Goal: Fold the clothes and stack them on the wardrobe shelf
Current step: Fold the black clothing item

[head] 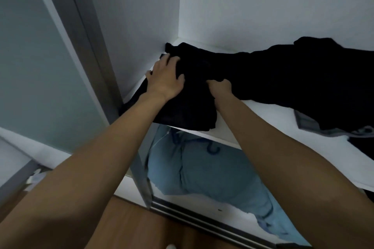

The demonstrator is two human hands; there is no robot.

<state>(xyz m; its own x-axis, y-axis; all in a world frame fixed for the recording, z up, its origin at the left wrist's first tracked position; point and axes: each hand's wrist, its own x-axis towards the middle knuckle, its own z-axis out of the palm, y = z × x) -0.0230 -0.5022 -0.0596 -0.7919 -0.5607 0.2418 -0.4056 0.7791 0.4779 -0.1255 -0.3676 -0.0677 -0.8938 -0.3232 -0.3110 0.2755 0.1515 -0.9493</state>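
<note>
View from the head camera, taken as I watched the feed. Nearest lay the wooden floor point(141, 224) and the door track point(202, 216). Above them hung light blue garments point(202, 168) beside a blue hanger point(212, 149), under the shelf point(253, 119).

On the shelf's front left part sat the folded dark garment point(182, 111), one edge overhanging the lip. It was pushed towards the side wall point(131, 26), I judged so that the corner would square the stack.

The left hand point(164, 79) lay spread on top of the garment, fingers wide and pressing down, seemingly to keep the fold flat. The right hand point(220, 88) was bunched tight with dark cloth pinched in its curled fingers, at the garment's right edge; I took this for tugging or tucking that edge. Whether that cloth belonged to the fold or to its neighbour, I could not tell.

Farther right and back sprawled the loose dark clothes point(303, 79), unfolded, with a grey waistband point(307, 122) showing. By my reckoning the task was early: one piece stacked, the heap untouched.
</note>
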